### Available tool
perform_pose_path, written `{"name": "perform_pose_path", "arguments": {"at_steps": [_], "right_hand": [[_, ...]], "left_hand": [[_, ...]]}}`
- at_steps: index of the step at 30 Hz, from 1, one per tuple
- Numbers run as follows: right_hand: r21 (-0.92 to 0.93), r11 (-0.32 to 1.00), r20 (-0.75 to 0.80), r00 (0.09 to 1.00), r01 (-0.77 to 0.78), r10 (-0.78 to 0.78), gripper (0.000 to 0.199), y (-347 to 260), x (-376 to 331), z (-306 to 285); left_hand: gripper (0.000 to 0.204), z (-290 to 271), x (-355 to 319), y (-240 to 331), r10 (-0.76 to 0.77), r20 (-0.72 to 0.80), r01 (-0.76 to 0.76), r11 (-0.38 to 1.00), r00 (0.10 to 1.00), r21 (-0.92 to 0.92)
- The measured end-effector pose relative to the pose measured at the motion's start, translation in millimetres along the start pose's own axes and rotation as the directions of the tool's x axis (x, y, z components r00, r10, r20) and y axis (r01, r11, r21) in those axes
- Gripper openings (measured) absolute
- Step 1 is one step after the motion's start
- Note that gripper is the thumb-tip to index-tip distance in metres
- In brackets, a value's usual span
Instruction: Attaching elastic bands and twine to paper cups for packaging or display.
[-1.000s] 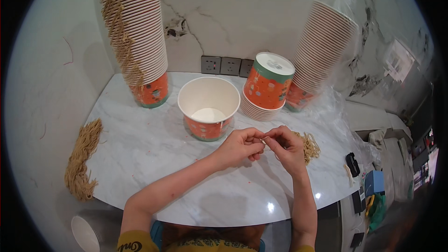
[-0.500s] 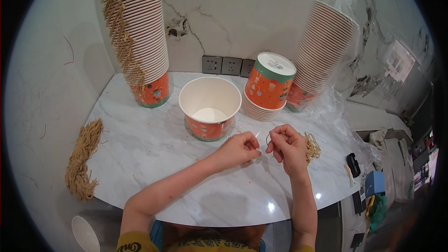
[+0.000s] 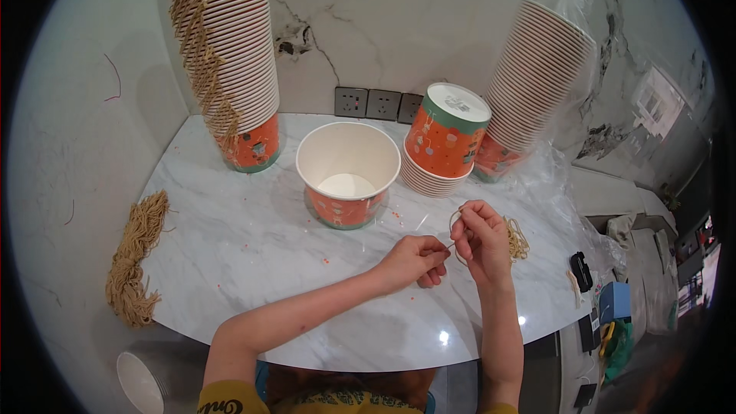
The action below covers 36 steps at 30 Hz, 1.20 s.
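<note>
A thin tan cord [image 3: 451, 224] curves up from the fingertips of my right hand [image 3: 485, 244], which are pinched on it. My left hand [image 3: 414, 262] is closed too, its thumb and forefinger gripping the cord's lower part just left of the right hand. A short gap separates the two hands, low over the marble table. Beyond my left hand stands an upright orange-and-green paper bucket [image 3: 346, 211], white inside, with nothing seen in it. A small heap of tan cords [image 3: 516, 239] lies beside my right hand, partly behind it.
A tall stack of paper buckets [image 3: 238, 54], draped with cords, stands back left. Upturned buckets [image 3: 448, 142] and a plastic-wrapped stack [image 3: 537, 69] are back right. A thick cord bundle [image 3: 136, 257] hangs at the table's left edge. Wall sockets [image 3: 368, 103] line the back.
My left hand has moved slightly right and down and has come onto the cord. The right hand has risen slightly, and the cord's loop now shows larger. The view has shifted a little.
</note>
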State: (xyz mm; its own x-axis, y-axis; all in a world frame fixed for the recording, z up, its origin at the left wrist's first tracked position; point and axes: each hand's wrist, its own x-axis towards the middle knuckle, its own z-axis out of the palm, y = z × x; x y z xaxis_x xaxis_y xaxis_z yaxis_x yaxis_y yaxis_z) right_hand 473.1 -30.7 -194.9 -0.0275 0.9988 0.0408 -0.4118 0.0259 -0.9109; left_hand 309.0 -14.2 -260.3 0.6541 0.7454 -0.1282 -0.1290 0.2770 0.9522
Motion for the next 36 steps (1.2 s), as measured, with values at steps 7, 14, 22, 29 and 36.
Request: {"name": "perform_pose_path", "arguments": {"at_steps": [7, 14, 22, 29, 36], "right_hand": [[-0.293, 0.956, -0.155, 0.988, -0.027, -0.02, 0.008, 4.3, 3.9, 1.8], [-0.82, 0.393, 0.216, 0.861, 0.417, -0.461, 0.033, 26.8, 1.1, 2.8], [-0.516, 0.798, 0.407, 0.909, 0.311, -0.091, 0.044, 46.4, -22.2, 39.2], [-0.658, 0.665, 0.36, 0.923, 0.353, -0.133, 0.034, 34.8, -29.7, 39.2], [-0.732, 0.499, 0.425, 0.883, 0.465, -0.2, 0.022, 47.0, -37.9, 45.5]], "left_hand": [[0.017, -19.5, -29.1, 49.7, -0.003, -0.15, 0.061, 0.92, 0.989, 0.388], [0.013, -34.9, -70.9, 98.7, 0.317, 0.021, -0.044, 0.068, 0.948, 0.997], [0.014, -38.6, -69.3, 92.5, 0.282, 0.143, -0.218, 0.253, 0.949, 0.943], [0.02, -35.9, -68.9, 106.2, 0.074, 0.146, -0.163, 0.489, 0.987, 0.857], [0.021, -50.4, -95.5, 87.6, 0.112, 0.04, -0.093, 0.523, 0.993, 0.847]]}}
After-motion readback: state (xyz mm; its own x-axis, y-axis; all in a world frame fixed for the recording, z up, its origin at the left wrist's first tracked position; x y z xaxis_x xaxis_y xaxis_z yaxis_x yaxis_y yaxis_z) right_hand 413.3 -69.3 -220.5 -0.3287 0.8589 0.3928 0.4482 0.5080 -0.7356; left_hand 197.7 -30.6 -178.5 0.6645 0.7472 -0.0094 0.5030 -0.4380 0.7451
